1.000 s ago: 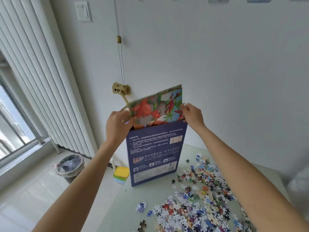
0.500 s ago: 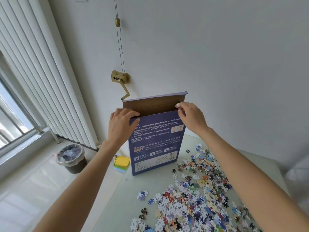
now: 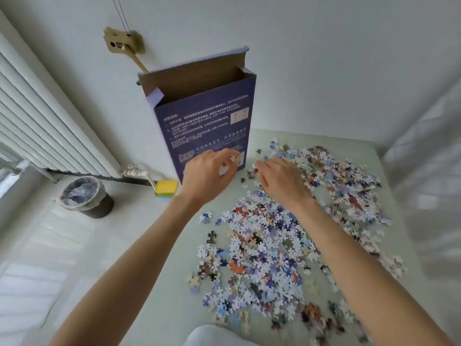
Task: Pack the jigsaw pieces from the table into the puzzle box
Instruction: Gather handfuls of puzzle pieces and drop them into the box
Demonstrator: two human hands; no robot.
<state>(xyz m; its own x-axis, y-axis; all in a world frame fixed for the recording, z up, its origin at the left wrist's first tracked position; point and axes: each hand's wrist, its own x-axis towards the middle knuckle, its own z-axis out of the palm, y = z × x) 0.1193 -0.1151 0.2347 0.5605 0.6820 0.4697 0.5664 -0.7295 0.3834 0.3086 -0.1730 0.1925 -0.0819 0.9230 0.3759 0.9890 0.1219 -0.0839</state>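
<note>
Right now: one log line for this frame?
stage: gathering | tall dark-blue cardboard puzzle box: upright, top open | left hand: pinching piece | right hand: on loose jigsaw pieces

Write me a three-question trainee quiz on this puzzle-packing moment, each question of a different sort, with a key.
1. True or false: the puzzle box stands upright on the table with its top flap open.
2. Multiple choice: where is the right hand?
A. inside the box
B. palm down over the loose jigsaw pieces
C. on the bin
3. Fill in: the left hand is low in front of the box's ____ face.

Key
1. True.
2. B.
3. Front, the printed blue one. Whether it touches the box or holds a piece is too blurred to tell.
</note>
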